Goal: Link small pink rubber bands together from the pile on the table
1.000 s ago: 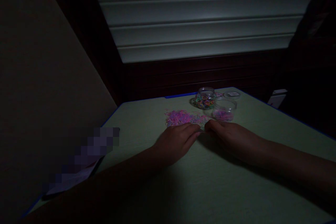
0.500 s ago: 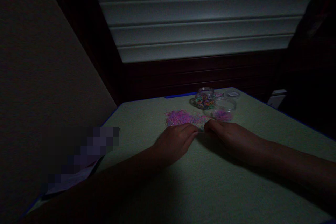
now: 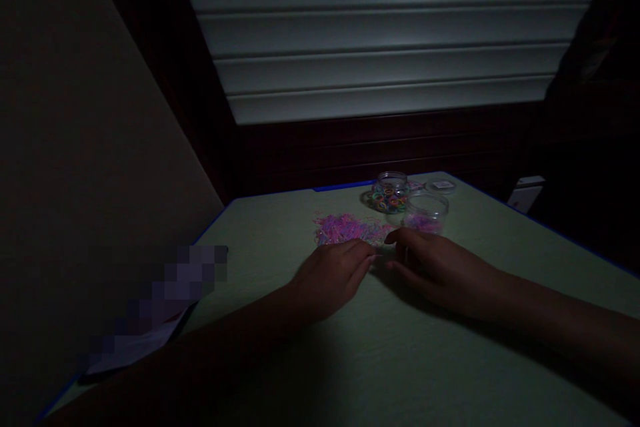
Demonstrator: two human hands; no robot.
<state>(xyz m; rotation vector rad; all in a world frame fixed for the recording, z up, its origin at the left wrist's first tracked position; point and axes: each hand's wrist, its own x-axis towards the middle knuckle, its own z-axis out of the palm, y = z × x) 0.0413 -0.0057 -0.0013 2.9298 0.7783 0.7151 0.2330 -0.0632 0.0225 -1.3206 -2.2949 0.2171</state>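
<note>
My left hand (image 3: 327, 277) pinches a thin, pale strand at its fingertips, which looks like a small rubber band (image 3: 379, 255). Facing it, my right hand (image 3: 440, 270) has thumb and forefinger spread apart, with nothing visible between them. Just beyond the left knuckles lies a loose pile of tiny pink and purple rubber bands (image 3: 340, 228), its near edge partly hidden by that hand. Behind my right fingers stands a clear, lidless jar (image 3: 427, 205) with some pink and purple bands at the bottom.
Farther back is a second clear jar (image 3: 390, 195) of multicoloured hair ties. A clear round lid (image 3: 441, 185) lies at its right on the pale green table (image 3: 400, 360). A blurred-out item (image 3: 165, 307) rests along the left edge. The room is dim.
My right thumb and forefinger have parted and drawn back slightly from the left fingertips. My left hand keeps its pinch in nearly the same spot.
</note>
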